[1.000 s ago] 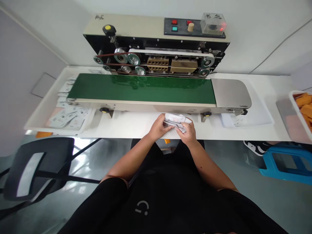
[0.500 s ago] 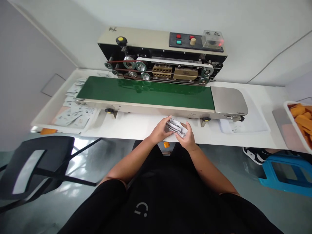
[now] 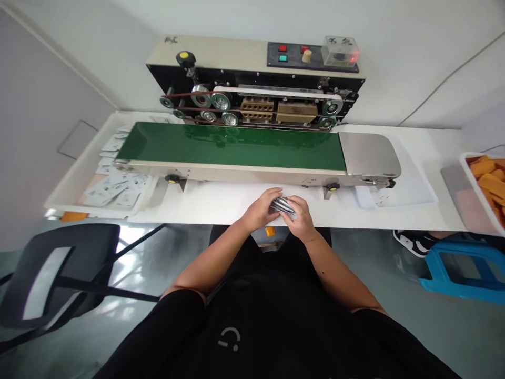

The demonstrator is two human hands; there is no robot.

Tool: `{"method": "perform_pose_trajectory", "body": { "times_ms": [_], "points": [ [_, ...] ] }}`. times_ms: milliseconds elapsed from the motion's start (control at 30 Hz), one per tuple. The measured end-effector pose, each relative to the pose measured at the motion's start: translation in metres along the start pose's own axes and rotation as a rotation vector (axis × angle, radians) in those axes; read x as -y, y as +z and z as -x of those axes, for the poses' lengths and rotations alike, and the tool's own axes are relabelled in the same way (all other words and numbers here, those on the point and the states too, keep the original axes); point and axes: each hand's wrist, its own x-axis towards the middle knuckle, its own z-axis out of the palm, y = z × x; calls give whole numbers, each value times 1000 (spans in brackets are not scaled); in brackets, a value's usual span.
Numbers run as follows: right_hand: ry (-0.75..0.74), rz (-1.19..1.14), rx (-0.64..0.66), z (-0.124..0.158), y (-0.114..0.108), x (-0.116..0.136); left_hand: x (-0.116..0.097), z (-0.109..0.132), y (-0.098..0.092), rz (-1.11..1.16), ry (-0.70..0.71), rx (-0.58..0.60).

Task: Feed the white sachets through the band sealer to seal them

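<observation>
A small stack of white printed packets [image 3: 283, 207] is held between my two hands, just above the front edge of the white table [image 3: 213, 202]. My left hand [image 3: 260, 210] grips the stack from its left side, thumb below and fingers above. On the other side, my right hand [image 3: 300, 218] curls its fingers over the packets' right end. Much of the stack is hidden by my fingers. Directly beyond my hands runs the green conveyor belt [image 3: 232, 147] of a sealing machine [image 3: 213, 52], with nothing lying on the belt.
At left, a white tray [image 3: 59, 197] holds many similar packets. A clear bin [image 3: 457, 195] with orange pouches stands at right. A shallow white tray [image 3: 418, 192] sits under the machine's metal end plate. A black chair [image 3: 90, 237] and a blue stool [image 3: 434, 271] flank me.
My right hand's fingers have closed further over the packets, covering more of them. The stack looks narrower and more gathered. My view has shifted slightly.
</observation>
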Motion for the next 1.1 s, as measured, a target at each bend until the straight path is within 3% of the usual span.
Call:
{"method": "perform_pose_trajectory", "body": {
  "times_ms": [167,267,533,667,867,1100],
  "points": [
    [295,-71,-89,-3,7,-5,4,0,1,-22,-79,5],
    [428,-56,-60,-8,6,-1,3,-2,1,-27,-76,-32],
    [239,-85,-39,-15,5,8,-1,1,-1,42,-32,-124],
    [324,-31,5,-20,0,2,1,0,0,-7,-116,-110],
    [356,9,-18,-19,-10,2,1,-2,-1,-50,-77,-79],
    [630,-324,113,-15,-17,-13,5,-2,1,-9,-169,-79]
  ]
}}
